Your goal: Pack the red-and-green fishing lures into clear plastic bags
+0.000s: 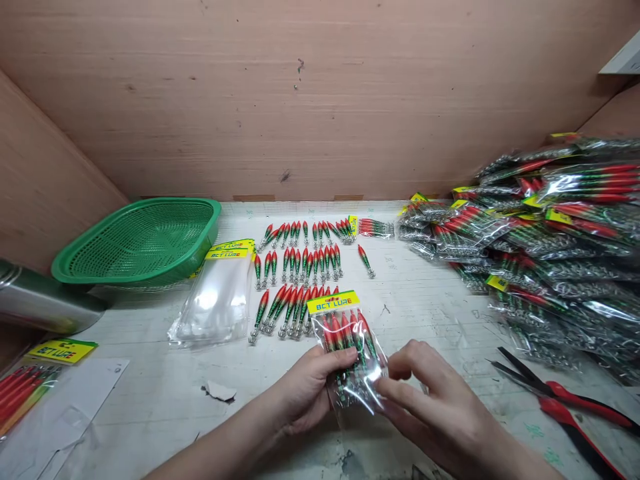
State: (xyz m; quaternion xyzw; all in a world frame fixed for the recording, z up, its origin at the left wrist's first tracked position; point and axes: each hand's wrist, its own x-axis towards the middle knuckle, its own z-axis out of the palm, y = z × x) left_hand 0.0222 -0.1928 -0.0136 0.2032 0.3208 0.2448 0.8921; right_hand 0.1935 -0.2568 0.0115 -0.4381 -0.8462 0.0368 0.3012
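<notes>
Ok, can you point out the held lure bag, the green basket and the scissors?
Lure bag point(353, 332): head view, clear front over the lures.
Green basket point(140, 237): head view, mesh inside.
Scissors point(563, 392): head view, upper handle near the pivot.

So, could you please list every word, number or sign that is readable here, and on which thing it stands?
"BCT LURE": yellow header of the filled bag in the left hand.
"BCT LURE": two headers on the stacked clear bags.
"BCT LURE": header of the bag at lower left.
Too small or blurred: labels on the piled bags and the packed bag behind; green marks on the table.
</notes>
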